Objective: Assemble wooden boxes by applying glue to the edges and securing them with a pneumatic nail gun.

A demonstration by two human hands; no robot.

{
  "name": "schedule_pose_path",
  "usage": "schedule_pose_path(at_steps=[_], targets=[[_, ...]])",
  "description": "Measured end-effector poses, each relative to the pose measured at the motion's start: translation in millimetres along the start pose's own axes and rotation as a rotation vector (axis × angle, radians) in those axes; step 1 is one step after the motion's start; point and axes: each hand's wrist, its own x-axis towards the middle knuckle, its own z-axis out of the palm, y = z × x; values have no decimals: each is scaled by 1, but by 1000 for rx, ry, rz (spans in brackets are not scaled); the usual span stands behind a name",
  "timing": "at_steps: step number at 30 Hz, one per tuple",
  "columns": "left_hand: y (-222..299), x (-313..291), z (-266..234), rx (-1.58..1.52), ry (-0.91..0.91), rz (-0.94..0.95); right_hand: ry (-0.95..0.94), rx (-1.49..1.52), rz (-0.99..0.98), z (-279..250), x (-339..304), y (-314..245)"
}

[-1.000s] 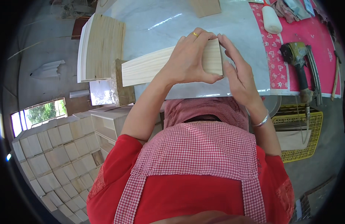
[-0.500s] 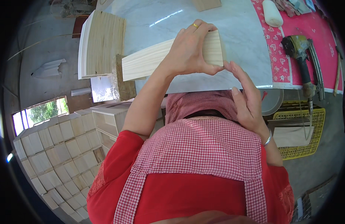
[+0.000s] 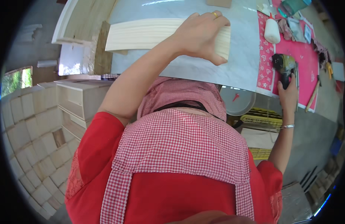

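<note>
My left hand (image 3: 202, 35) is closed around the right end of a pale wooden piece (image 3: 142, 33), thumb on the near corner and fingers over the far edge. This long piece lies across the marble-patterned tabletop (image 3: 172, 71), its left end by an upright wooden block (image 3: 102, 48). Out to the right, my right hand (image 3: 289, 95) is wrapped around the black handle of a nail gun (image 3: 285, 63), which rests on a pink patterned cloth (image 3: 265, 71). Part of the handle is hidden by my fingers.
A stack of boards (image 3: 84, 18) stands at the table's left. A white bottle with a red tip (image 3: 272, 31) and rags (image 3: 286, 30) lie beyond the nail gun. Below the table edge are a grey basin (image 3: 237, 102) and a yellow crate (image 3: 262, 118). Wooden boxes (image 3: 34, 145) are piled lower left.
My right hand has left the wooden piece's end and reached right to grip the nail gun. My left hand keeps its hold. The view has shifted toward the right.
</note>
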Motion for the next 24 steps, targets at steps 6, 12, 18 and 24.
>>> schedule_pose_path(at_steps=[6, 12, 18, 24], targets=[[-2, -2, 7, 2, 66, -6, -191, 1, 64, -27, 26, -8], [-10, -3, 10, 53, 78, 59, -368, 99, 46, -116, 23, -85], [-6, -3, 7, 63, 39, 43, -299, 492, -401, -152, -7, -139], [-4, -5, 4, 75, 22, 33, -439, 352, -410, -171, -11, -172]])
